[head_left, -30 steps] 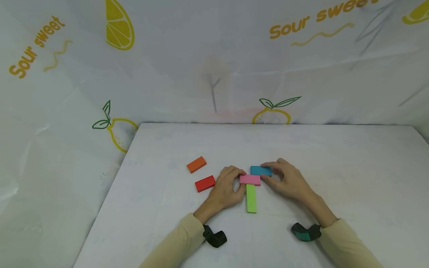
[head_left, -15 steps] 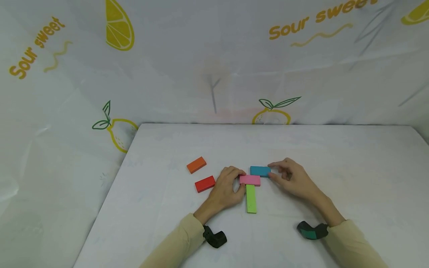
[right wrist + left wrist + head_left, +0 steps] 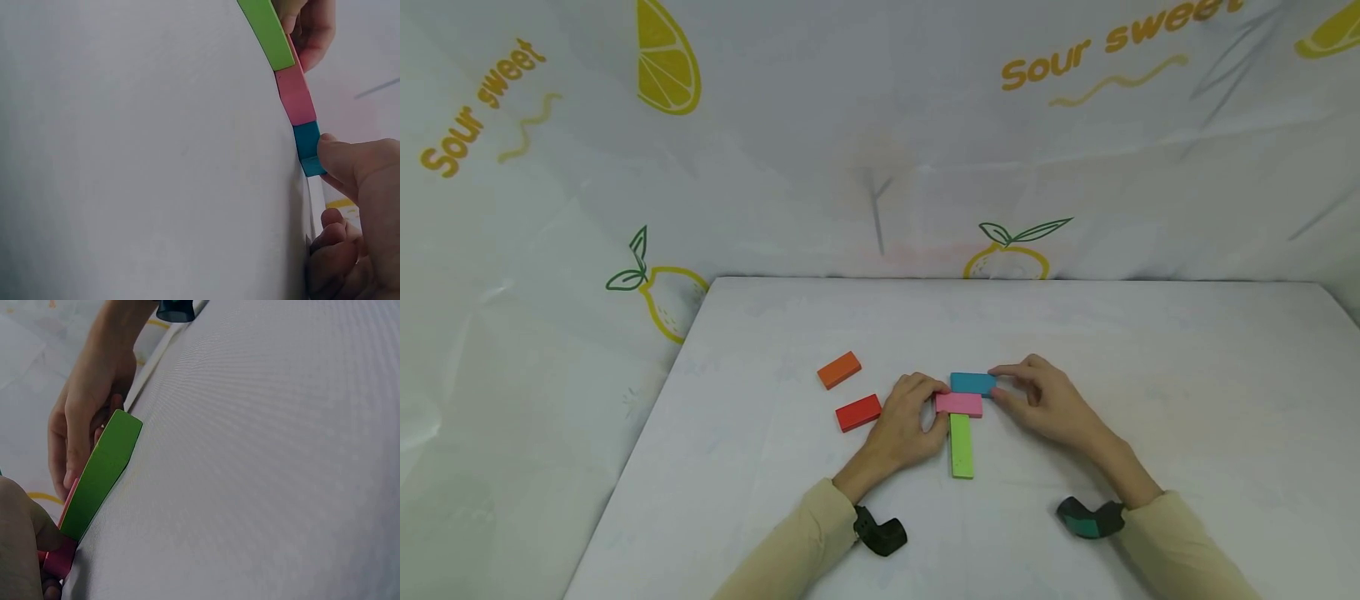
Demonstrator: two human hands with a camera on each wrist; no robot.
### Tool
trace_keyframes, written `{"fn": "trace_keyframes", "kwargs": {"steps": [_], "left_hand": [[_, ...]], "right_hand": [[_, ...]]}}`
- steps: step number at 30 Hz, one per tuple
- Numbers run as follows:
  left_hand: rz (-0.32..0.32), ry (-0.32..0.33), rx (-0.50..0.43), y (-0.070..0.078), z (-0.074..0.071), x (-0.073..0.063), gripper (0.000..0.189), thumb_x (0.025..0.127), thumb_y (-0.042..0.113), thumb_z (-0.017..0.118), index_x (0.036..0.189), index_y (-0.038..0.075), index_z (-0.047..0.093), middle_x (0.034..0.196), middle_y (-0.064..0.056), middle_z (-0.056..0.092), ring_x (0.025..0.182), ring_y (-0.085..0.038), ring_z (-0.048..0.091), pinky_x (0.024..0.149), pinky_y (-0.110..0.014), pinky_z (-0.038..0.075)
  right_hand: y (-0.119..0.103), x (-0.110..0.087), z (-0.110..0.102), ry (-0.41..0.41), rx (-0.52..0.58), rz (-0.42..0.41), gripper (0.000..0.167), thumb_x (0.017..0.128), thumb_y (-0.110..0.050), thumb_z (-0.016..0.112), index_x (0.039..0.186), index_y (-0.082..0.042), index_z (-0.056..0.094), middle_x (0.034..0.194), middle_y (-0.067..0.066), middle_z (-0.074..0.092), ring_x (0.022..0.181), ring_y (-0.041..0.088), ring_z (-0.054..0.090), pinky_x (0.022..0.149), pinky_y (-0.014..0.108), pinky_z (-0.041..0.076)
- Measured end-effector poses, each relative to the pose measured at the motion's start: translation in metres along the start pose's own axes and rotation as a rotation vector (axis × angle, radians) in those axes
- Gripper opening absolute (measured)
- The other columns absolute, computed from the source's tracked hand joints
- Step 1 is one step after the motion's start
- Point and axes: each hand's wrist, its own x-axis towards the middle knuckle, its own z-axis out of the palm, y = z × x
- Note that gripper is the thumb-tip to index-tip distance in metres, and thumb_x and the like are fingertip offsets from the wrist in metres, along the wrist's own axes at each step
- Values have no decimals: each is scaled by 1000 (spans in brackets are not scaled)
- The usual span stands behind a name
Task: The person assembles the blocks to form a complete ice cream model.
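Observation:
Thumb and index finger of my right hand (image 3: 1048, 404) pinch the right end of a blue block (image 3: 973, 383). That block lies flat against the far side of a pink block (image 3: 958, 405), set slightly to its right. At the pink block's left end, my left hand (image 3: 910, 425) holds it between thumb and index finger. A light green block (image 3: 961, 446) runs lengthwise toward me from the pink block's near side. In the right wrist view the green, pink and blue (image 3: 307, 140) blocks form a touching row.
Just left of my left hand lies a red block (image 3: 858, 412), with an orange block (image 3: 839, 370) farther back, both at a slant. All lie on a table with a white cover (image 3: 1150, 350). A lemon-printed sheet (image 3: 820, 167) hangs behind it.
My right hand first shifted right to the blue block's end, then moved left, sliding the block left along the pink one. The left hand and the other blocks stay put.

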Motion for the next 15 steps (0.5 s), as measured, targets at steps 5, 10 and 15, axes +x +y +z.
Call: {"fn": "trace_keyframes", "kwargs": {"steps": [5,10,15], "left_hand": [[17,14,9,1,-1,0,28,91,14,62,118,9,68,119,-4,67,107,-17,59,96,-30,52],[23,19,5,2,-1,0,28,90,14,62,117,8,68,119,-4,67,106,-18,59,95,-31,52],[31,25,13,1,0,0,29,90,15,62,118,8,68,120,-5,67,108,-18,60,96,-32,52]], "right_hand": [[-2,1,1,-5,-20,7,28,91,-21,77,117,-13,75,83,1,54,64,4,40,55,20,35],[-2,0,2,-4,-21,13,28,91,-23,76,118,-15,75,84,1,55,65,4,41,56,20,35],[1,1,3,25,21,9,33,92,-18,75,124,-10,72,84,1,54,64,4,40,55,20,34]]}}
